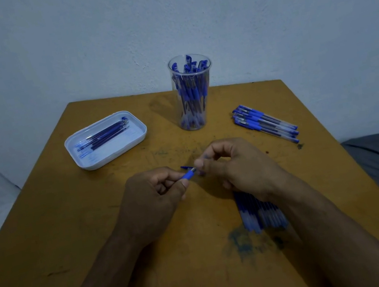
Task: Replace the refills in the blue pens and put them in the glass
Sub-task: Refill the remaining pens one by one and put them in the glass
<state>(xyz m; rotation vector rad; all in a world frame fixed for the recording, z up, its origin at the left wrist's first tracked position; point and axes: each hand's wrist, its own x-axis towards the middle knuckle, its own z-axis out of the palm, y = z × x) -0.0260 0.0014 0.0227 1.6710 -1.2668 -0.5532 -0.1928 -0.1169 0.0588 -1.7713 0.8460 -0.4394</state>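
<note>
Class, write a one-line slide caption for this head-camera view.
Both hands work one blue pen above a table, between refill tray and pen-filled glass.

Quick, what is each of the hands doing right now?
Left hand: fingers curled, gripping the blue pen by its barrel.
Right hand: fingertips pinching the tip end of the same pen.

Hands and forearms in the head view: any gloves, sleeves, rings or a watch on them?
Both are bare. The left hand and right hand wear no gloves and no ring shows on the fingers in view. Neither wrist carries a watch or band, and no sleeve covers either forearm down to the bottom edge of the picture.
</note>
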